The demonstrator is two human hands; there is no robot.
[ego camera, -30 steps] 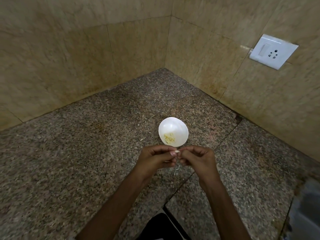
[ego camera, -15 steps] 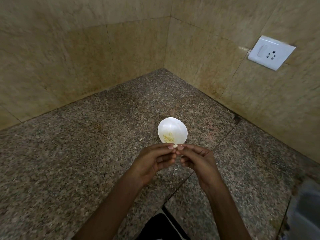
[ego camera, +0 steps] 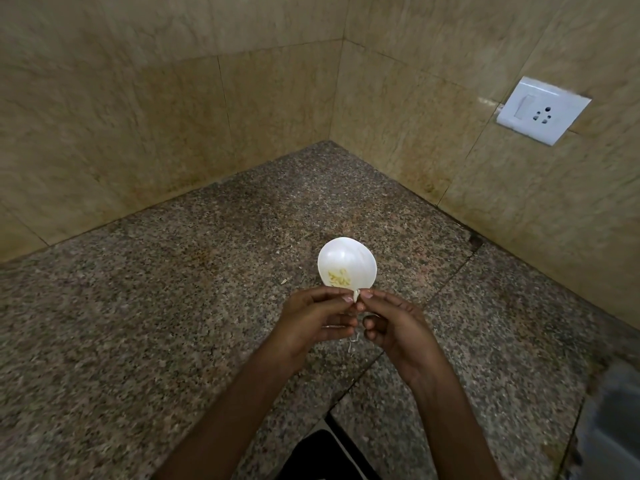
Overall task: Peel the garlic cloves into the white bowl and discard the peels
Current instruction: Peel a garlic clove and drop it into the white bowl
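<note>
A small white bowl (ego camera: 346,258) stands on the granite counter with several pale yellow peeled garlic pieces (ego camera: 339,277) at its bottom. Just in front of the bowl, my left hand (ego camera: 315,320) and my right hand (ego camera: 398,323) meet fingertip to fingertip and pinch a small whitish garlic clove (ego camera: 356,295) between them. The clove is mostly hidden by the fingers. Thin white peel scraps (ego camera: 352,341) lie on the counter under the hands.
The speckled granite counter (ego camera: 173,306) runs into a corner of beige tiled walls. A white socket plate (ego camera: 542,110) is on the right wall. A small scrap (ego camera: 284,281) lies left of the bowl. A dark object (ego camera: 322,455) sits at the counter's near edge.
Both hands have risen slightly toward the bowl's near rim, still pinching the clove together. The bowl has not moved.
</note>
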